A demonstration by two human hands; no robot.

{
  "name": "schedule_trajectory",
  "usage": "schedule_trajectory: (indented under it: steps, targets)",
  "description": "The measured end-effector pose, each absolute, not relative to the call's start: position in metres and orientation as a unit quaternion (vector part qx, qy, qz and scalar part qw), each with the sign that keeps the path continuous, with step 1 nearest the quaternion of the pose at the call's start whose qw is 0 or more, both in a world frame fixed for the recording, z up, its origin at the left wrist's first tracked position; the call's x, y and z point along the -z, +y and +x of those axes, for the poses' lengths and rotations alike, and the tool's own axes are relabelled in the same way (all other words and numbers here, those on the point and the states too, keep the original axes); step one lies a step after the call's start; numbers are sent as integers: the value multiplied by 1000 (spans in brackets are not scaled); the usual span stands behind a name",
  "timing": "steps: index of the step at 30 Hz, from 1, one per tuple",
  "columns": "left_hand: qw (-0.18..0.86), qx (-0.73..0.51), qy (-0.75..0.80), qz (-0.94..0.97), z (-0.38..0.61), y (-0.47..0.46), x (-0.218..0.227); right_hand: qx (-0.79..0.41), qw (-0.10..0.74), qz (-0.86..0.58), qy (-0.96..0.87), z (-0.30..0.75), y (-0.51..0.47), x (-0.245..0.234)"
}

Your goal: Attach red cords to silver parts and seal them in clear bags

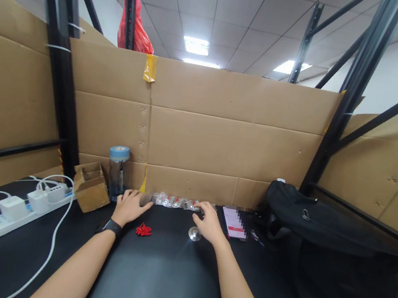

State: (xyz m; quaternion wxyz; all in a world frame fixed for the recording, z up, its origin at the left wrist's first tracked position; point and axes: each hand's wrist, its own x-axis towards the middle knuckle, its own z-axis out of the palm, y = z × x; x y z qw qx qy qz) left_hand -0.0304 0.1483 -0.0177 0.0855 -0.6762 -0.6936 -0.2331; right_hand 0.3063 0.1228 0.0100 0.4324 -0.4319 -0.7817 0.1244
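My left hand (131, 207), with a dark band on its wrist, rests palm down near the back of the black table, fingers stretched and thumb apart. Close to its thumb lies a small heap of red pieces (143, 230), too small to name. My right hand (209, 222) is curved, thumb and fingers apart, and nothing shows between them. Just below its thumb sits a shiny round metal piece (194, 234); whether they touch I cannot tell. The right fingertips reach the end of a row of clear plastic packets (174, 201) with shiny contents along the back.
A blue-lidded bottle (117, 171) and an open cardboard box (91, 187) stand at the left, beside a white power strip (2, 218) with cables. To the right lie a phone-like pink-screened item (233, 222) and a large black bag (328, 240). Cardboard walls (196, 141) enclose the back.
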Motion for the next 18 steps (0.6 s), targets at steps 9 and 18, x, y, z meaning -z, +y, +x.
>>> schedule_trajectory:
  steps: [9,18]
  targets:
    - [62,239,-671,-699,-22,160,25,-154,406,-448,-781,312,125,-8]
    - [39,281,-637,-717,-30,170,33,-120,364,-478,-790,322,137,-1]
